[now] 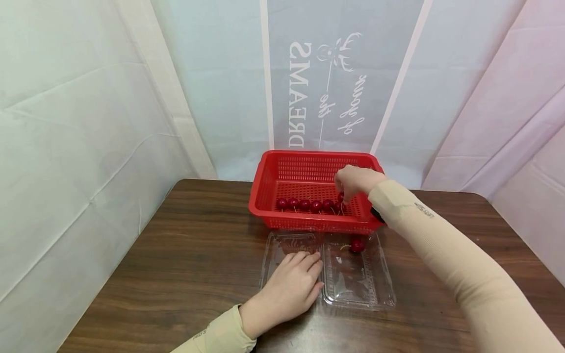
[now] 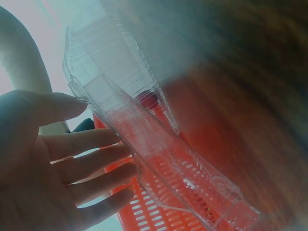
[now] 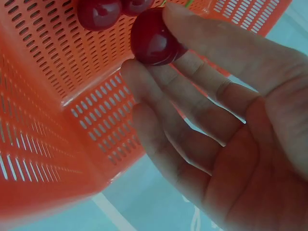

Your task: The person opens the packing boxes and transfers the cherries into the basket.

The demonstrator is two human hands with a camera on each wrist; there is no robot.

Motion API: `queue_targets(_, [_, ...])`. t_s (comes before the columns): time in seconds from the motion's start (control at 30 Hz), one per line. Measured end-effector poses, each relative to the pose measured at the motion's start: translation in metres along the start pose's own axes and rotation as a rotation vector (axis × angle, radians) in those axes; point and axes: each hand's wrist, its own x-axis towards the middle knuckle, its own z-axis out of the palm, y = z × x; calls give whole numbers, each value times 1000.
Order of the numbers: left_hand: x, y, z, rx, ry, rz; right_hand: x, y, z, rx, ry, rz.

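Note:
In the head view, my right hand [image 1: 356, 179] reaches into the right part of a red slotted plastic basket [image 1: 304, 216]. Between thumb and fingers it pinches a dark red cherry [image 3: 153, 41] with a green stem. Several more cherries [image 1: 305, 205] lie in a row along the basket's near side. My left hand [image 1: 289, 284] rests on the left half of an opened clear plastic clamshell box [image 1: 353, 294], its fingers extended and its thumb at the middle edge. One cherry [image 1: 357, 245] with its stem sits in the box's right half, at the far end.
The basket stands at the back of a dark wooden table [image 1: 176, 255], with the clear box directly in front of it. Behind hangs a printed cloth [image 1: 326, 88], and pale cloth walls [image 1: 88, 147] close in both sides.

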Motion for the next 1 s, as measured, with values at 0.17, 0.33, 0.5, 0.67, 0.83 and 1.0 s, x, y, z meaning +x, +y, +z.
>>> queue_targets(0.17, [1, 0, 0, 0, 11, 2, 6, 3, -2, 26, -21, 34])
queue_targets(0.33, [1, 0, 0, 8, 11, 4, 12, 7, -3, 40, -49, 62])
queue_targets(0.5, [2, 0, 0, 13, 7, 3, 16, 9, -2, 82, -64, 102])
queue_targets(0.67, [2, 0, 0, 13, 13, 5, 19, 13, 1, 158, -85, 162])
queue_targets(0.83, [2, 1, 1, 12, 12, 10, 18, 18, 7, 262, -125, 227])
queue_targets(1.0, [1, 0, 0, 10, 7, 5, 18, 23, 11, 356, -128, 266])
